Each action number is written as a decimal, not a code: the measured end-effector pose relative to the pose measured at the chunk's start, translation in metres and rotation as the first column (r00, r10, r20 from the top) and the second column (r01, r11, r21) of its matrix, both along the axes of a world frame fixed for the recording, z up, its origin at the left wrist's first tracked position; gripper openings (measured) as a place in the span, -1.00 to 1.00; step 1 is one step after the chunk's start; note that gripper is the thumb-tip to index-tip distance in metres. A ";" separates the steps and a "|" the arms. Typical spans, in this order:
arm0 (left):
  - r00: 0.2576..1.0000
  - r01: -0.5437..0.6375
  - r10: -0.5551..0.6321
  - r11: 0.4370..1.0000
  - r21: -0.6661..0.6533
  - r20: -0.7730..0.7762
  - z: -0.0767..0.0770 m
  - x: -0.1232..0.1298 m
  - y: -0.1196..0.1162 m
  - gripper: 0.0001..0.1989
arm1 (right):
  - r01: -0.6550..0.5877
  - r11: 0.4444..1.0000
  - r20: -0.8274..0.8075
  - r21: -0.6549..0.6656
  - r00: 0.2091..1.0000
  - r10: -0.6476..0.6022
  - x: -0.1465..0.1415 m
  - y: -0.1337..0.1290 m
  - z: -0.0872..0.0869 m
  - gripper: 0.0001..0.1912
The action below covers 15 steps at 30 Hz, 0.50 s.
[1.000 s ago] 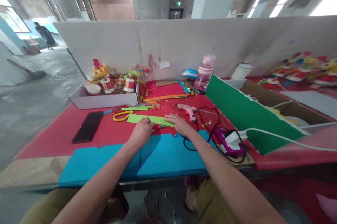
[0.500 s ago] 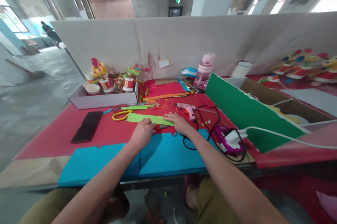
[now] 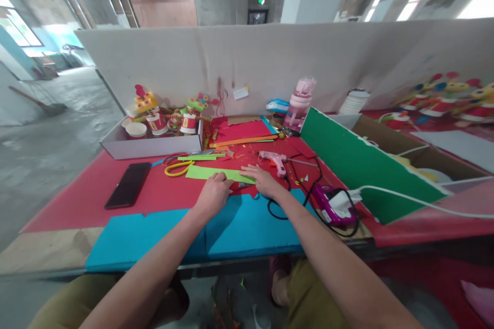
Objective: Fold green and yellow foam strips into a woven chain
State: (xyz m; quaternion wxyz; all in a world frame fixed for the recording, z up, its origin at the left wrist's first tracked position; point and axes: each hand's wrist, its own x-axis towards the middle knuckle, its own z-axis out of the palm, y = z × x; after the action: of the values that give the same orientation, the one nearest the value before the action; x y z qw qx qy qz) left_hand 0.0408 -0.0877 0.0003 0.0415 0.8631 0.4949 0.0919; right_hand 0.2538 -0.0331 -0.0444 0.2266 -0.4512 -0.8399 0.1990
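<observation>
A light-green paper strip (image 3: 200,173) lies crosswise on the red-covered table. My left hand (image 3: 213,194) is closed at its lower edge, fingers curled over the paper and thumb pointing right. My right hand (image 3: 259,179) rests on the strip's right end with its fingers stretched out and hides that end. A small grey piece (image 3: 244,185) shows between the hands under the strip. Yellow-handled scissors (image 3: 179,168) lie just left of the paper, beside narrow green strips (image 3: 203,157). The pink glue gun (image 3: 273,159) lies behind my right hand.
A black phone (image 3: 129,185) lies at left, near a white box (image 3: 152,150) of paper-cup figures. Blue board (image 3: 239,231) covers the front edge. At right are a purple power socket (image 3: 335,210), its cables and a green-sided box (image 3: 358,164). A pink bottle (image 3: 301,102) stands behind.
My left hand has slid a little to the right along the strip's lower edge. My right hand stays in place. A distant person at the left is no longer visible.
</observation>
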 end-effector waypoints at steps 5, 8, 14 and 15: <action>1.000 -0.008 0.008 1.000 0.000 0.003 -0.002 0.004 0.004 -0.68 | 0.020 0.997 -0.058 0.080 0.998 -0.015 0.028 0.000 0.023 -0.62; 1.000 -0.008 0.008 1.000 0.000 0.004 -0.002 0.003 0.004 -0.69 | 0.062 0.997 0.025 0.037 0.998 -0.063 0.047 -0.003 0.035 -0.75; 1.000 -0.003 0.003 1.000 0.003 0.012 0.000 0.002 0.001 -0.69 | 0.069 0.998 0.166 0.001 0.984 -0.068 0.049 -0.006 0.037 -0.81; 1.000 -0.004 0.004 1.000 0.000 0.013 0.000 0.003 0.001 -0.70 | 0.064 0.998 0.180 0.012 0.982 -0.065 0.047 -0.006 0.037 -0.80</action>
State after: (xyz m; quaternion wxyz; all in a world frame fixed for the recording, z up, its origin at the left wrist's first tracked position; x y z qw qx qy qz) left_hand 0.0440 -0.0866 0.0007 0.0446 0.8615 0.4963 0.0976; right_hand 0.3008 -0.0392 -0.0076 0.1573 -0.4937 -0.8425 0.1474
